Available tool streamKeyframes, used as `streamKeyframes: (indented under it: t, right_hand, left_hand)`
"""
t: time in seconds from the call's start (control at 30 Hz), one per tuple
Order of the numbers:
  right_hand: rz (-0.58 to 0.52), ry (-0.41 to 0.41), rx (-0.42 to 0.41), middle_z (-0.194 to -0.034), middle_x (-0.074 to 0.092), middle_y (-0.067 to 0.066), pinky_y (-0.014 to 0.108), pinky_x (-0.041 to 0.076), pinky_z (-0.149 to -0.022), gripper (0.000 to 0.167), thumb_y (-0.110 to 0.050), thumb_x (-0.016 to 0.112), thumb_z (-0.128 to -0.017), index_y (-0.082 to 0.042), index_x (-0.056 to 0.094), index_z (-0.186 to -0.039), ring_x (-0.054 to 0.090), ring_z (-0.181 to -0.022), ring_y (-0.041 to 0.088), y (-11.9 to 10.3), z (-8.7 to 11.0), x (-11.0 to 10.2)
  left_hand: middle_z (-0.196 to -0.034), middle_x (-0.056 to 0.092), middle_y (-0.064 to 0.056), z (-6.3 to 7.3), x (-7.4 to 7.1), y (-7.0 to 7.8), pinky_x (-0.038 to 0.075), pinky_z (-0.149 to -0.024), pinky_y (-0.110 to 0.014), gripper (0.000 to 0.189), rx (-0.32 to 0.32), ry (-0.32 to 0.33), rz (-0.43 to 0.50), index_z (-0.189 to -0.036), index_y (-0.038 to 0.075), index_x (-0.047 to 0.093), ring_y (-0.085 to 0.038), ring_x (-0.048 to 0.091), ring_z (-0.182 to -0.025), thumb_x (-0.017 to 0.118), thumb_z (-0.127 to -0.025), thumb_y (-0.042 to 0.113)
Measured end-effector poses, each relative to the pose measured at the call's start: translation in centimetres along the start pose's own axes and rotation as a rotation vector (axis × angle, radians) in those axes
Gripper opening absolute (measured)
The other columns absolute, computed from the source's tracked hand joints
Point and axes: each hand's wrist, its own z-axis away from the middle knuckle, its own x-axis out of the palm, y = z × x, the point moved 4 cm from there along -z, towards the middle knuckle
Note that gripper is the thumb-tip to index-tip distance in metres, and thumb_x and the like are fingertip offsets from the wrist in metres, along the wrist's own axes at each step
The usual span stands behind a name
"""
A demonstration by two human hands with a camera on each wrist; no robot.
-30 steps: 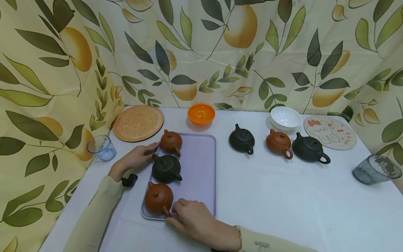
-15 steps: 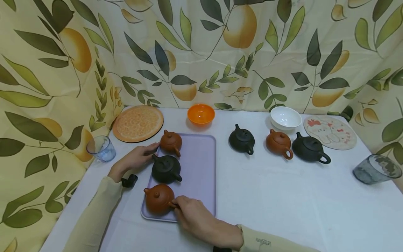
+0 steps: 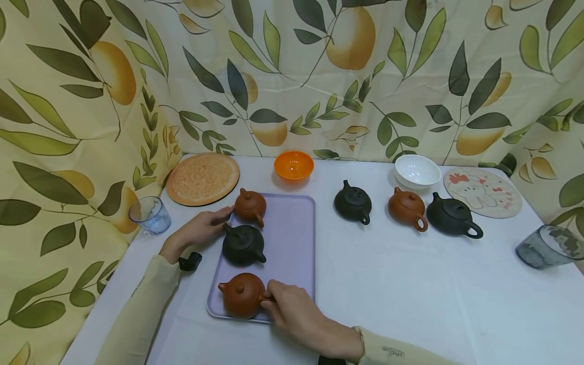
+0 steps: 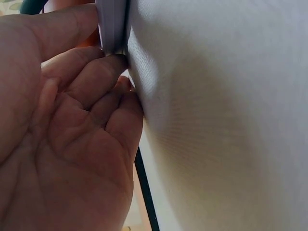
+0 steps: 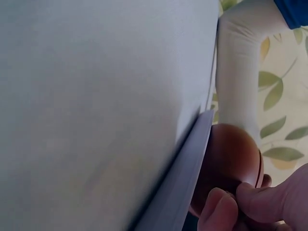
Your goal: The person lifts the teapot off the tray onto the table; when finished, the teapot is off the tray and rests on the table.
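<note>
With my right hand [image 3: 298,317] I pinch the handle of a brown teapot [image 3: 243,295] at the near end of a lilac tray [image 3: 289,243]. In the right wrist view, thumb and finger meet at the handle below the round teapot body [image 5: 233,151], beside the tray edge [image 5: 180,180]. At the tray's left edge, my left hand [image 3: 204,229] holds the rim; the left wrist view shows thumb and curled fingers around the tray wall [image 4: 113,26]. A black teapot [image 3: 243,245] and another brown teapot [image 3: 250,206] stand in line farther back on the tray.
Right of the tray stand a black teapot [image 3: 353,202], a brown teapot [image 3: 407,209] and a larger black teapot [image 3: 453,215]. Behind are an orange bowl [image 3: 294,166], white bowl [image 3: 417,171], round mats [image 3: 203,178]. Glasses [image 3: 150,215] stand at both sides.
My right hand has taken hold of the near brown teapot's handle. The teapot has turned, its handle now pointing right, and has shifted slightly right and nearer. My left hand stays put.
</note>
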Motion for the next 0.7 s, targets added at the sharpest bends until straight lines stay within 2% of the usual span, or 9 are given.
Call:
streamKeyframes:
  t: [0.33,0.7]
  right_hand:
    - [0.003,0.051,0.024,-0.082,0.072,-0.001,0.016,0.048,-0.059,0.015,-0.01,0.067,-0.091,-0.011,0.057,-0.081,0.059,-0.069,0.001,1.4,1.7,-1.8]
    - [0.039,0.096,0.05,-0.085,0.074,-0.001,0.019,0.05,-0.06,0.016,-0.007,0.069,-0.089,-0.012,0.057,-0.08,0.066,-0.073,0.007,2.8,3.4,-4.0]
  left_hand:
    - [-0.154,0.034,-0.015,0.1,0.1,0.1,0.027,-0.115,-0.053,0.053,0.004,0.007,-0.01,-0.149,0.005,0.035,-0.036,0.031,-0.143,0.052,-0.1,0.013]
    - [-0.155,0.032,-0.015,0.0,0.0,0.0,0.025,-0.116,-0.054,0.053,-0.01,-0.005,-0.01,-0.15,0.007,0.034,-0.037,0.028,-0.144,0.05,-0.1,0.011]
